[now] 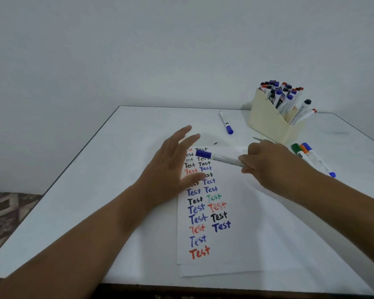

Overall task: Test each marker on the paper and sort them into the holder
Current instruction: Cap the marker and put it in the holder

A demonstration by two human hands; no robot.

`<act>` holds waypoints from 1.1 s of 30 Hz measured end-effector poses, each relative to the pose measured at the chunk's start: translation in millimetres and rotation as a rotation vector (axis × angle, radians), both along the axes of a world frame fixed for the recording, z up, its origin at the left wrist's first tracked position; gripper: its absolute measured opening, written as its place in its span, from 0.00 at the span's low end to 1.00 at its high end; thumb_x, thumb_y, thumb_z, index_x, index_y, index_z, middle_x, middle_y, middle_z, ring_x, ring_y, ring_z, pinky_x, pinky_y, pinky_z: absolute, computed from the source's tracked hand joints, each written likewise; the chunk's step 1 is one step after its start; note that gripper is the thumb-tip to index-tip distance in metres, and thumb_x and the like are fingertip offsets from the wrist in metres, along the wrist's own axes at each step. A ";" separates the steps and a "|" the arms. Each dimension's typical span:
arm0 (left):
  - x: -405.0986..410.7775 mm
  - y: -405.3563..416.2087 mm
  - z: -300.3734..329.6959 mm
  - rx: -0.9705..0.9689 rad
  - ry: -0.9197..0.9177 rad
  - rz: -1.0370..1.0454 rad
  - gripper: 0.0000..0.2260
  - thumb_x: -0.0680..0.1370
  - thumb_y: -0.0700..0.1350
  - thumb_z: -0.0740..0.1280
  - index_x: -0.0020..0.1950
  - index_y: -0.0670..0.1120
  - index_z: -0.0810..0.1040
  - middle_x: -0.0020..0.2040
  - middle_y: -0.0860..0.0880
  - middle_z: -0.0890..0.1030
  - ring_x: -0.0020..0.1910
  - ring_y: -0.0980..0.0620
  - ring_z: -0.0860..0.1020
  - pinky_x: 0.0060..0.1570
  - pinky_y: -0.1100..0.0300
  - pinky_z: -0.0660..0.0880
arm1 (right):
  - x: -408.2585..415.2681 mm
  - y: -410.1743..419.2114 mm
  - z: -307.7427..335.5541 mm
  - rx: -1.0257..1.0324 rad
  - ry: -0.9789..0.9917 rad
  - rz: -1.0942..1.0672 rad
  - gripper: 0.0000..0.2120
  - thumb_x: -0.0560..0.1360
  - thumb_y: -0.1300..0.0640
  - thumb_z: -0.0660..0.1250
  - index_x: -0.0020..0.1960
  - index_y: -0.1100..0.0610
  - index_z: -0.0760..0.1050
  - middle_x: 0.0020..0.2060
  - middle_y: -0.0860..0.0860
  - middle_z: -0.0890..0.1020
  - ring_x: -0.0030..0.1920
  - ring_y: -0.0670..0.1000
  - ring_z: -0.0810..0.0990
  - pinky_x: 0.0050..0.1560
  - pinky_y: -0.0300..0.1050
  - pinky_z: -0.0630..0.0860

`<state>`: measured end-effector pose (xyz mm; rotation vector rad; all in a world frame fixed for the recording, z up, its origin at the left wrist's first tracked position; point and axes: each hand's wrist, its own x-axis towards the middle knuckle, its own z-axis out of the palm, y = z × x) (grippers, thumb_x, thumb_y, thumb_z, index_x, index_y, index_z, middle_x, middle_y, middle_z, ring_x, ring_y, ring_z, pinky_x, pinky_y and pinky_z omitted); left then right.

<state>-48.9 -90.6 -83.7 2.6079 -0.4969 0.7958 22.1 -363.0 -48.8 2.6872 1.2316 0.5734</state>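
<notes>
From the head camera, the right hand (268,162) is gripping a blue-capped marker (219,156) by its rear end, holding it level above the paper (235,212), cap pointing left; the left hand (171,167) is hovering over the paper's left edge, fingers spread and holding nothing; the cream holder (266,119) is standing at the table's (95,190) far right, crowded with markers; another blue marker (226,123) is lying near it; a few loose markers (309,156) are lying beside the right hand.
</notes>
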 end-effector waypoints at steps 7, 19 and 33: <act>-0.2 -5.7 2.1 0.122 0.054 -0.016 0.24 0.82 0.56 0.62 0.76 0.51 0.66 0.72 0.52 0.71 0.69 0.56 0.66 0.68 0.59 0.65 | -12.8 23.4 12.8 -0.067 -0.149 0.023 0.03 0.76 0.51 0.71 0.49 0.49 0.82 0.38 0.47 0.75 0.39 0.50 0.67 0.38 0.47 0.63; 0.7 -5.3 2.0 0.105 0.103 0.079 0.18 0.83 0.51 0.60 0.73 0.50 0.71 0.59 0.50 0.79 0.54 0.50 0.77 0.48 0.59 0.73 | -24.5 41.5 24.1 -0.073 -0.309 0.081 0.07 0.77 0.53 0.68 0.42 0.53 0.78 0.36 0.49 0.71 0.39 0.52 0.60 0.37 0.49 0.58; -2.7 -3.6 6.9 -0.227 0.300 0.074 0.25 0.79 0.60 0.64 0.73 0.63 0.59 0.43 0.56 0.75 0.43 0.54 0.78 0.42 0.58 0.77 | -20.8 41.9 24.6 0.031 -0.271 -0.034 0.04 0.75 0.57 0.71 0.43 0.52 0.76 0.34 0.48 0.73 0.37 0.52 0.63 0.36 0.48 0.62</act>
